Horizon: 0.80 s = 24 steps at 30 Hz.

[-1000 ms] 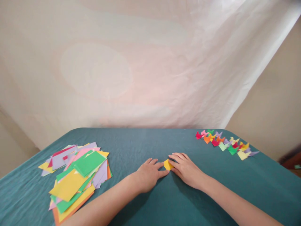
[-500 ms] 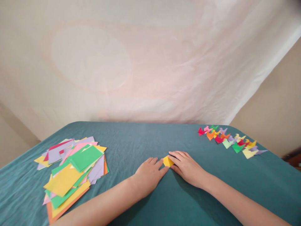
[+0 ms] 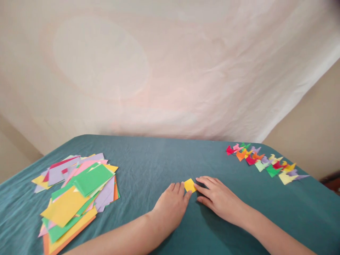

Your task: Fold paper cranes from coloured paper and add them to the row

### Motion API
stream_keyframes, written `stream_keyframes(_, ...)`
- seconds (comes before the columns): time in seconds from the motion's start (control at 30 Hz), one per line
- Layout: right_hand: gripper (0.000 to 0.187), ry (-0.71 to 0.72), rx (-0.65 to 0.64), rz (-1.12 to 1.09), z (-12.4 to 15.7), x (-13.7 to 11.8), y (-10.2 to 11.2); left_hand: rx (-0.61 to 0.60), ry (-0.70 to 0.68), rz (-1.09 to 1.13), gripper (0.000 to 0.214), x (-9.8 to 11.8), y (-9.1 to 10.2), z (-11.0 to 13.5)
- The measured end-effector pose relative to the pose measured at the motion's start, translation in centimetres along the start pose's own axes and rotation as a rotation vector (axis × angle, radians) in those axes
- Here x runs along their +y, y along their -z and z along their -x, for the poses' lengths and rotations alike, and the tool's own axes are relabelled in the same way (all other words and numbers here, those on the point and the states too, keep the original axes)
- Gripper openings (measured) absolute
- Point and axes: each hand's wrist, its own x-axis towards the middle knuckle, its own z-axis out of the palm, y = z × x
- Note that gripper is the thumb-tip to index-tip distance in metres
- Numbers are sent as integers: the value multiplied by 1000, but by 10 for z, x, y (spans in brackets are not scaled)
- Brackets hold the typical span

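A small folded square of yellow paper (image 3: 189,185) lies flat on the table, one corner pointing away from me. My left hand (image 3: 172,203) holds it down by its left and near edges, the thumb below and the fingertips at the side. On the other side is my right hand (image 3: 219,198), its fingers apart and the index fingertip touching the paper's right corner. The thumb of that hand rests off the paper, just above or on the cloth.
Loose coloured paper sheets (image 3: 91,180) lie in an untidy heap on the left. Folded paper birds (image 3: 273,171) in several colours stand in slanting rows at the far right. A green cloth (image 3: 148,156) covers the table, and a pale sheet (image 3: 170,71) hangs behind it.
The yellow paper, partly raised before, now lies flat. My right hand has slid right and opened its fingers. My left hand keeps to the paper's left side. The view has shifted slightly.
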Motion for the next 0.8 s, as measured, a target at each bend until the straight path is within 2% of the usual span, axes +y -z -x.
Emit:
stream_keyframes(0.13, 33, 11, 18, 15, 0, -2, 2, -7, 15, -21, 43, 3, 0, -1)
stream_keyframes(0.3, 27, -14, 73, 30, 0, -4, -7, 7, 5, -30, 39, 1, 3, -7)
stream_keyframes(0.53, 25, -35, 130, 67, 2, -12, -14, 96, -19, 73, 31, -5, -1, -14)
stream_keyframes(0.8, 23, -32, 151, 102, -1, -19, -8, 59, -50, -57, 36, 1, -1, -13)
